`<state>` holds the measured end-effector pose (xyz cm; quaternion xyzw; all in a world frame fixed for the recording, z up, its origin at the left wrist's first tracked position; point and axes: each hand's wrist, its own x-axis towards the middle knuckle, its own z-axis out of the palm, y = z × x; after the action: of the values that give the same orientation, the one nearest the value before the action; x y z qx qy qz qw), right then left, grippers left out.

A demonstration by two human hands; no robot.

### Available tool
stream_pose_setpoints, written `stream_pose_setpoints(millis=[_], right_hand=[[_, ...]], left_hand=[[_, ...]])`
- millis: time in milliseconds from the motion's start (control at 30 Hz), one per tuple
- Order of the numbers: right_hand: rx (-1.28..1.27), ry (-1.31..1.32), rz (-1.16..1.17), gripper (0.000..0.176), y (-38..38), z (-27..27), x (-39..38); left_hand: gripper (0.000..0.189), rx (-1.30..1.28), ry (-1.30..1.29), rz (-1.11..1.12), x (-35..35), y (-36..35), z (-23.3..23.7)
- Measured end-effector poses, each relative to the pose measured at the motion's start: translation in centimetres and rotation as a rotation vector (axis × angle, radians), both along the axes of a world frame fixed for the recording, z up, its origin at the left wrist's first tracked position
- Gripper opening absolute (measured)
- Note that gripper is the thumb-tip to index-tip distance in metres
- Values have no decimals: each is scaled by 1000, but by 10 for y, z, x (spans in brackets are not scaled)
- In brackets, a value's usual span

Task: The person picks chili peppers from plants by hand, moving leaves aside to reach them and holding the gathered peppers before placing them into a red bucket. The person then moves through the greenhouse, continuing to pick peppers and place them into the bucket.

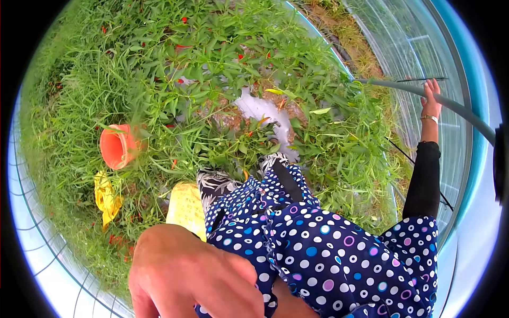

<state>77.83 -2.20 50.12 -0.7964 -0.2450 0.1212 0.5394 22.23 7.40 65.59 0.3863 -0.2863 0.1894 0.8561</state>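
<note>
Close to the camera, my left hand (pixel 196 275) hangs in front of my dotted shirt, its back toward me. Its fingers are curled, and the bottom edge of the view cuts off part of them; what they may hold is hidden. My right hand (pixel 431 104) is stretched far out to the right, a band round its wrist and a black sleeve on the forearm. Its fingers point up, extended, right at the grey curved pole (pixel 462 110) beside the clear plastic sheeting (pixel 442 58).
Leafy pepper plants (pixel 212 58) with red fruits spread ahead of my legs. Pale ground film (pixel 262 108) shows between them. At the left stand an orange bucket (pixel 115 147) and a crumpled yellow bag (pixel 106 199). A yellow printed sack (pixel 185 208) lies beside my legs.
</note>
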Motion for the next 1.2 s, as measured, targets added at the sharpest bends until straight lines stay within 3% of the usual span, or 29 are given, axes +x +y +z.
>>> stream_pose_setpoints(millis=[33,100,133,167,367,500,600,767,800,900,1000,1133,1200], right_hand=[[67,93,98,37,5,4,-7],[116,122,103,27,4,-15,16],[162,145,91,18,2,-25,29],[244,134,30,13,10,-14,2],[289,121,50,13,8,-18,3],[335,170,-1,13,13,-15,-4],[329,176,-14,13,8,-19,0],[321,126,-90,9,3,-20,10],[297,122,-90,9,5,-20,4],[291,159,-219,9,3,-17,-3],[287,146,-262,9,3,-15,-3],[249,107,-343,6,-14,-15,2],[50,119,-393,6,-14,-2,-4]], left_hand=[[19,46,51,-211,-1,11,-7],[20,-34,166,-13,-22,-2,-20],[40,-86,81,163,-22,-11,-32],[39,-174,93,230,-31,-20,-43],[58,-403,316,541,-82,-49,-70],[62,-451,392,603,-80,-35,-77],[32,-418,482,711,-73,-14,-86],[25,-468,770,879,-52,21,-104],[24,-469,834,882,-49,31,-111],[27,-145,1129,874,-47,79,-141],[26,46,1160,881,-36,152,-179],[27,49,1228,887,-11,251,-232],[30,134,1244,916,8,293,-254]])
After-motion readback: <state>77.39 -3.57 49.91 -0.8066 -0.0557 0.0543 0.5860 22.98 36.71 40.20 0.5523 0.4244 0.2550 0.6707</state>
